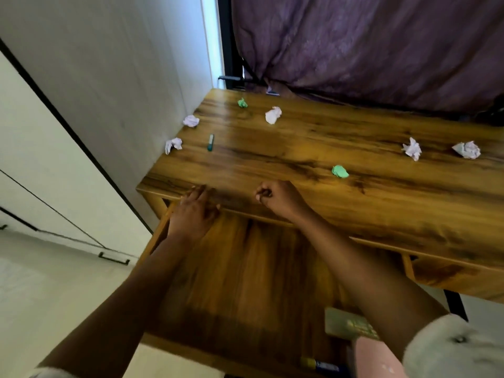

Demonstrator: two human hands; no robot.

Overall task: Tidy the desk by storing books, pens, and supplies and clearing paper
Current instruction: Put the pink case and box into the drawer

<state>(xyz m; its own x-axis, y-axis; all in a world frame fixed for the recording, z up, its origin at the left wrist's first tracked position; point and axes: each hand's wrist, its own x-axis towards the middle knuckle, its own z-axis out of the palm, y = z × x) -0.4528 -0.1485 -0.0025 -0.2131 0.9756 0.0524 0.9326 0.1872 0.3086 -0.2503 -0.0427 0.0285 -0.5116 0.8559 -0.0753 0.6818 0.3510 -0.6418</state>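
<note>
The left hand is lying flat on the front edge of the counter, above the open drawer; the right hand is resting fisted nearby. Crumpled paper balls and a green marker are lying scattered behind them.

desk: glossy grained wood | paper balls: crumpled paper | curtain: matt purple cloth

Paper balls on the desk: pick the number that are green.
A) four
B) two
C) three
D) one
B. Only two are green: the far green ball near the back edge of the desk and the near green ball toward the front; the other balls, like the white ball, are white.
</note>
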